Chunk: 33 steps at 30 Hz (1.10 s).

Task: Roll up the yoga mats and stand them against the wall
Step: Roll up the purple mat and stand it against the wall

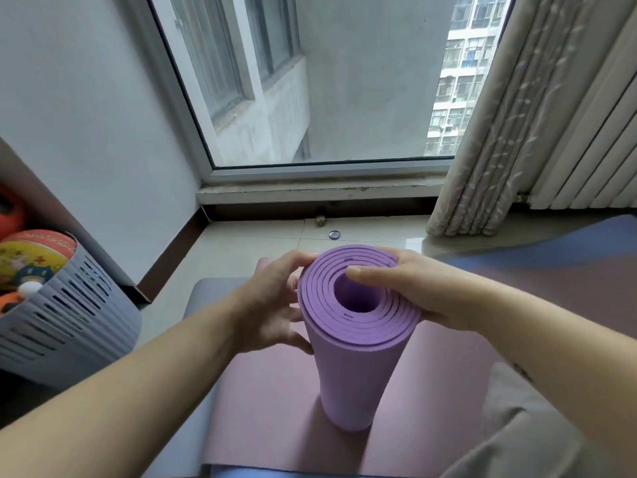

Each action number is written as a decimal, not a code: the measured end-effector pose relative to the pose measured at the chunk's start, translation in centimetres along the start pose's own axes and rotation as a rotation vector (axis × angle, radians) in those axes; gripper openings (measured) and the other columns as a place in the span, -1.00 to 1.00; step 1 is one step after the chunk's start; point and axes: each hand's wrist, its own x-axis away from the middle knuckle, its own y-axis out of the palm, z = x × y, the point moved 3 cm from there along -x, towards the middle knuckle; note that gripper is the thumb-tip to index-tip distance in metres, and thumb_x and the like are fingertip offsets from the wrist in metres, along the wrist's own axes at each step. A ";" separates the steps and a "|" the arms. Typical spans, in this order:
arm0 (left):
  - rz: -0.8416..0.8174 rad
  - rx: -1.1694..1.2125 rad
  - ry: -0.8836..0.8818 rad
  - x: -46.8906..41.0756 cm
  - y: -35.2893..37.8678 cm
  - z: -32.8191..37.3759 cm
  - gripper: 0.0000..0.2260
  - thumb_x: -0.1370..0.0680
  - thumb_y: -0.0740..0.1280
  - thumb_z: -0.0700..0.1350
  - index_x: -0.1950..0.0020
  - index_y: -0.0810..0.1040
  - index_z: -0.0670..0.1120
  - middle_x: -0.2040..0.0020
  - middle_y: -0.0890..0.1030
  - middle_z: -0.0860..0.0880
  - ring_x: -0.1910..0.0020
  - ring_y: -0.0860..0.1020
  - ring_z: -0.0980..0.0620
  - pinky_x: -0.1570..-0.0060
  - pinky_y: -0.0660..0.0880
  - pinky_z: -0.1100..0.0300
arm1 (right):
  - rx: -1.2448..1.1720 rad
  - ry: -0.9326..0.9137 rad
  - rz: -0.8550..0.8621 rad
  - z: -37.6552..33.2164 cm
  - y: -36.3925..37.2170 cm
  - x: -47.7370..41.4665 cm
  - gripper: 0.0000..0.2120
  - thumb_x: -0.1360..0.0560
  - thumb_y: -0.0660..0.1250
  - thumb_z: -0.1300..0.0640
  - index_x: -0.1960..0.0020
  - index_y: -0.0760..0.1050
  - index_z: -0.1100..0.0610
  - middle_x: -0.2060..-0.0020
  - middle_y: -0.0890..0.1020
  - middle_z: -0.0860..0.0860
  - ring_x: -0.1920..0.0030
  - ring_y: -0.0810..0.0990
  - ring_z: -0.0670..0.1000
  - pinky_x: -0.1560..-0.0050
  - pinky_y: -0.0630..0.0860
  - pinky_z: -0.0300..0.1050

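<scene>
A rolled purple yoga mat [355, 367] stands upright on end on a flat pink mat [275, 408], its spiral top facing me. My left hand [272, 305] grips the roll's left side near the top, fingers curled round its rim. My right hand [410, 288] holds the right side of the top, its thumb lying across the spiral edge by the hollow core. A blue mat [551, 257] lies flat on the floor to the right. The white wall [86, 132] rises at the left.
A grey slatted basket [69, 322] full of toys stands at the left. A floor-length window [327, 81] faces me, with a beige curtain [510, 132] and a white radiator [603, 150] on the right. A small round cap [334, 234] lies on the tiled floor [241, 250].
</scene>
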 end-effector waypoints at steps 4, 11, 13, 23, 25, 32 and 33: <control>0.017 -0.187 0.093 2.7 1.4 -0.2 -0.75 -0.57 0.23 0.10 -0.04 0.66 0.04 -0.11 0.63 -0.16 -0.11 0.60 -0.17 -0.11 0.53 -0.23 | 0.076 0.005 -0.021 0.3 0.5 2.1 -0.65 -0.32 0.55 0.07 -0.08 0.58 -0.02 0.02 0.69 0.14 -0.02 0.66 0.25 -0.11 0.49 0.41; 0.199 -0.779 0.204 5.5 2.0 0.1 -0.55 -0.67 0.13 -0.08 0.40 0.45 -0.17 0.49 0.49 0.03 0.52 0.44 0.20 0.40 0.40 0.39 | 0.194 -0.025 -0.029 0.7 3.2 5.0 -0.65 -0.23 0.47 0.10 0.01 0.56 -0.11 0.06 0.68 0.09 0.03 0.68 0.14 -0.06 0.58 0.24; 0.284 -0.924 0.213 5.7 1.3 0.4 -0.56 -0.65 0.14 -0.06 0.42 0.36 -0.15 0.47 0.41 -0.02 0.51 0.34 0.10 0.40 0.31 0.30 | 0.252 -0.068 -0.017 0.7 4.4 5.8 -0.68 -0.32 0.47 0.11 -0.03 0.51 -0.11 0.10 0.68 0.00 0.06 0.67 0.03 -0.02 0.62 0.04; 0.297 -0.829 0.215 7.9 2.9 -0.8 -0.56 -0.68 0.07 0.04 0.33 0.47 -0.09 0.33 0.51 0.02 0.30 0.44 0.15 0.32 0.30 0.54 | 0.202 -0.078 0.089 0.9 5.7 6.4 -0.78 -0.43 0.43 0.16 -0.03 0.47 0.00 0.12 0.64 0.00 0.06 0.65 0.01 -0.02 0.61 -0.05; 0.172 -0.727 0.216 8.3 3.5 -1.6 -0.68 -0.64 0.17 0.10 0.20 0.58 0.00 0.22 0.62 0.12 0.16 0.57 0.22 0.02 0.37 0.55 | 0.174 -0.077 0.089 1.0 6.0 6.5 -0.78 -0.44 0.43 0.18 -0.02 0.48 0.01 0.11 0.65 0.01 0.06 0.65 0.01 -0.05 0.60 -0.03; 0.242 -0.886 0.327 9.5 3.4 -4.3 -0.53 -0.24 0.29 0.11 -0.11 0.52 -0.03 -0.01 0.61 -0.02 -0.01 0.58 0.00 -0.07 0.53 -0.02 | 0.200 -0.101 0.023 1.5 7.3 7.9 -0.70 -0.43 0.45 0.18 -0.11 0.48 -0.01 0.01 0.65 0.01 -0.03 0.64 -0.01 -0.14 0.56 -0.02; 0.303 -0.926 0.376 9.9 3.6 -4.5 -0.55 -0.26 0.27 0.08 -0.12 0.51 -0.02 -0.02 0.58 0.01 -0.02 0.55 0.04 -0.10 0.50 0.07 | 0.211 -0.116 0.001 1.6 7.5 8.1 -0.69 -0.43 0.44 0.18 -0.12 0.47 -0.03 0.01 0.64 -0.02 -0.02 0.63 -0.05 -0.12 0.57 -0.07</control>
